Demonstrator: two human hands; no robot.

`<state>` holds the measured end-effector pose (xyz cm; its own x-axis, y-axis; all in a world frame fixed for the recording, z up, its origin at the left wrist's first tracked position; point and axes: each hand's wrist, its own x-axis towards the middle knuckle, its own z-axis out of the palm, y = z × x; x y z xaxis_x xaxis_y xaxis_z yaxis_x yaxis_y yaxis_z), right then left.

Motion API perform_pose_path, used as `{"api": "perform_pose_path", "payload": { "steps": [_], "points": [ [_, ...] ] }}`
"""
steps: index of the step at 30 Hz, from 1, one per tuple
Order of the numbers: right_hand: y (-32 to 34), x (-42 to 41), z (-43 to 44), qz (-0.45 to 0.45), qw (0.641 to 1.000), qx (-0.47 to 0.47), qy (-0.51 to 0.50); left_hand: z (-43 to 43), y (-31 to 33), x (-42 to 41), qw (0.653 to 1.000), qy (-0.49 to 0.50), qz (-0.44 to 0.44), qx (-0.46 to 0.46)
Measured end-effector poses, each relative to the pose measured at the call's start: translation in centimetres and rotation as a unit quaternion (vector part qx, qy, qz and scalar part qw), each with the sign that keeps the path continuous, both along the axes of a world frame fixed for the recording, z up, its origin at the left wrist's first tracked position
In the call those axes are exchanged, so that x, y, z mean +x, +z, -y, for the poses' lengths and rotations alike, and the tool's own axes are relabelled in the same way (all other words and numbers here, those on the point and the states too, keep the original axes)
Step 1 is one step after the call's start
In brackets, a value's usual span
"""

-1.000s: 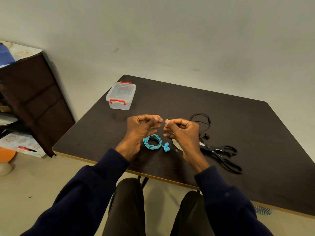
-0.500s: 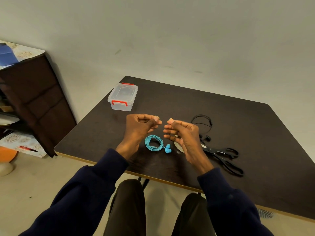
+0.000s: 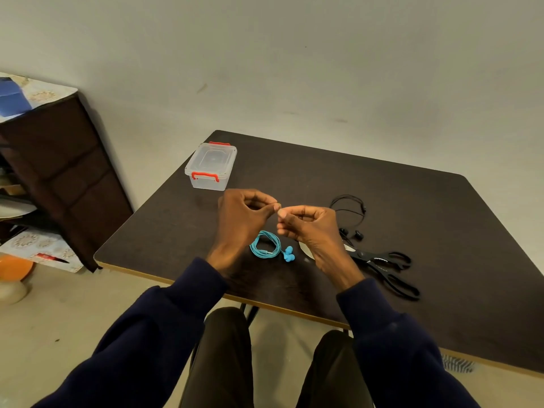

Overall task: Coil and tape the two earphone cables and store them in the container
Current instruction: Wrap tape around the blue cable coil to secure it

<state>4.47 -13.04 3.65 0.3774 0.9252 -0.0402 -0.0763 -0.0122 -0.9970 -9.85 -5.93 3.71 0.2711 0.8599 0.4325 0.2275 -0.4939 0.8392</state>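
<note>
Blue earphone coil [image 3: 265,247] looks light, limp and springy; take it across its bundled loops. Left hand [image 3: 244,214] and right hand [image 3: 313,228] each have a pinched-closed grip, contents unseen.

My left hand [image 3: 244,219] and right hand [image 3: 312,228] hang above the near part of the table [image 3: 412,201], fingertips meeting.

- Below: the blue earphones [image 3: 265,247] lie directly under the gap between my hands. A straight descent meets this coil.
- Right: the black earphones [image 3: 350,212] and scissors [image 3: 382,266] lie close together just beside my right hand. A white disc [image 3: 304,250] shows partly beneath it.
- Far left: the container [image 3: 210,166] stands at the corner, lid on. The strip between it and my left hand is open.
- Far and right: the surface is free up to the wall [image 3: 294,69].
</note>
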Motion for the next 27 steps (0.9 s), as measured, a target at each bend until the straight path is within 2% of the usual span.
{"api": "perform_pose_path", "payload": {
  "steps": [4,9,11,14,18,21,27],
  "points": [
    [-0.1,0.4,0.0,-0.013,1.000,-0.005,0.000,0.0,0.2,-0.3,0.995,-0.029,0.041,-0.085],
    [0.0,0.7,-0.1,-0.009,1.000,-0.002,0.005,-0.1,0.2,-0.6,0.972,-0.055,0.076,-0.217],
    [0.0,0.9,-0.3,0.014,1.000,-0.005,0.014,-0.2,0.2,-0.8,0.963,-0.060,0.082,-0.249],
    [-0.2,1.3,-0.6,0.090,0.995,-0.017,0.027,-0.2,-0.1,-1.0,0.965,-0.054,0.070,-0.245],
    [-0.1,1.9,-0.9,0.229,0.972,-0.020,0.040,-0.4,-0.6,-1.4,0.974,-0.047,0.034,-0.218],
    [0.0,2.1,-1.1,0.344,0.938,-0.020,0.041,-0.9,-1.4,-1.8,0.977,-0.039,-0.007,-0.209],
    [0.3,2.4,-1.0,0.475,0.878,-0.008,0.057,-1.8,-3.2,-1.9,0.958,0.006,-0.208,-0.196]
  ]
}}
